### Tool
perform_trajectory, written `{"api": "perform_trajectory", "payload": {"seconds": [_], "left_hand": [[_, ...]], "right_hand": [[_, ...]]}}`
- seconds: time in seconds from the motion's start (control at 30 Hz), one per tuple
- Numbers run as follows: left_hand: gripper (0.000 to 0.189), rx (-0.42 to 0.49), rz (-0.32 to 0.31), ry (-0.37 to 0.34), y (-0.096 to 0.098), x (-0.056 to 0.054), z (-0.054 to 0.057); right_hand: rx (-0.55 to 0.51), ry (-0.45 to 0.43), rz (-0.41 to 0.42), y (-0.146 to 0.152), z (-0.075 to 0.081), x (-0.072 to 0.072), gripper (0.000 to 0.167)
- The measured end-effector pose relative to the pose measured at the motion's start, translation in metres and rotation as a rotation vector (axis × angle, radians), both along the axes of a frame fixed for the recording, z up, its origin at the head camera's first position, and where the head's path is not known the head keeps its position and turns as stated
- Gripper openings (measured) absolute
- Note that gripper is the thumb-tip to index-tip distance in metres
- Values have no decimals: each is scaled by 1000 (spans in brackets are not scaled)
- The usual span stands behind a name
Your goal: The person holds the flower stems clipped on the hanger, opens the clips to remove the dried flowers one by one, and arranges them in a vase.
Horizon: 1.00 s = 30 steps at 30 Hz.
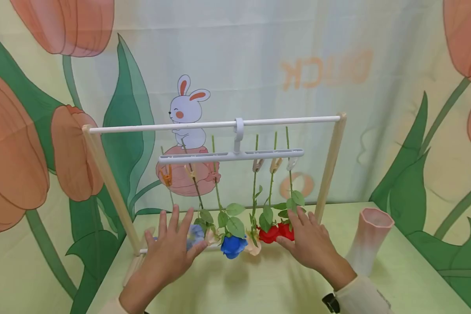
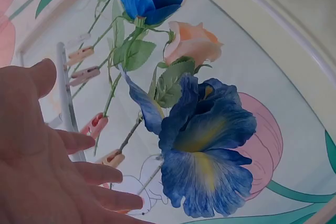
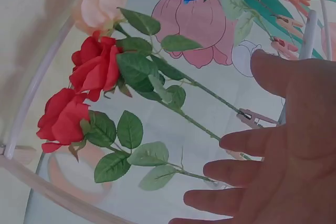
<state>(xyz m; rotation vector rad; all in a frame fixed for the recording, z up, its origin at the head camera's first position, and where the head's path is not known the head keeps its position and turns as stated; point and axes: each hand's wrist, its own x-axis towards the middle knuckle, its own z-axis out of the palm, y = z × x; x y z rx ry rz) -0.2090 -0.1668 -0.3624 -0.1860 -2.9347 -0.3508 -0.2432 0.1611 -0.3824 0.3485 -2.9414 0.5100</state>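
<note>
Artificial flowers hang upside down from clothespins on a grey hanger [image 1: 231,156]. My left hand [image 1: 170,248] has its fingers spread and holds nothing. It is nearest the blue-and-yellow iris [image 2: 210,145], which it partly hides in the head view. Fingers also spread, my right hand [image 1: 314,242] holds nothing beside two red roses [image 3: 97,66]. Whether its fingertips touch the leaves cannot be told. Between the hands hang a blue rose [image 1: 233,247] and a peach rose [image 1: 253,246]; a second peach rose [image 2: 191,45] is beside the iris.
The hanger hooks over the white rod [image 1: 290,121] of a wooden-legged stand [image 1: 329,168]. A pink-and-white vase [image 1: 370,240] stands on the pale green table [image 1: 259,288] at the right. Behind is a printed curtain [image 1: 251,65] with a rabbit and tulips.
</note>
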Motion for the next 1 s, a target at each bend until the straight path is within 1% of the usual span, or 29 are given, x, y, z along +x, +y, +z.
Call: {"api": "perform_trajectory", "payload": {"seconds": [0.1, 0.17, 0.23, 0.33, 0.43, 0.5, 0.57, 0.67, 0.73, 0.83, 1.0], "left_hand": [[84, 25, 18, 5, -5, -2, 1], [83, 52, 34, 12, -7, -4, 1], [81, 96, 54, 42, -9, -6, 1], [73, 211, 92, 118, -13, -11, 3], [64, 344, 136, 192, -19, -21, 4], [59, 435, 162, 210, -23, -29, 5], [55, 517, 187, 207, -28, -40, 6], [52, 639, 222, 169, -34, -56, 4], [51, 699, 242, 138, -37, -64, 2], [48, 758, 266, 102, -40, -72, -2], [40, 837, 283, 115, -42, -78, -2]], "right_hand": [[-34, 68, 15, -5, -2, -2, 74], [-81, 134, 19, -10, -4, -4, 67], [-144, 202, 16, -17, -5, -6, 60], [-250, 293, 10, -30, -5, -10, 48], [-355, 337, 11, -48, 0, -13, 42], [-423, 355, 27, -63, 5, -15, 39], [-493, 362, 51, -80, 12, -18, 38], [-575, 372, 105, -110, 19, -24, 34], [-620, 359, 135, -130, 22, -26, 33], [-677, 327, 164, -157, 25, -29, 34], [-769, 300, 181, -191, 32, -35, 37]]}}
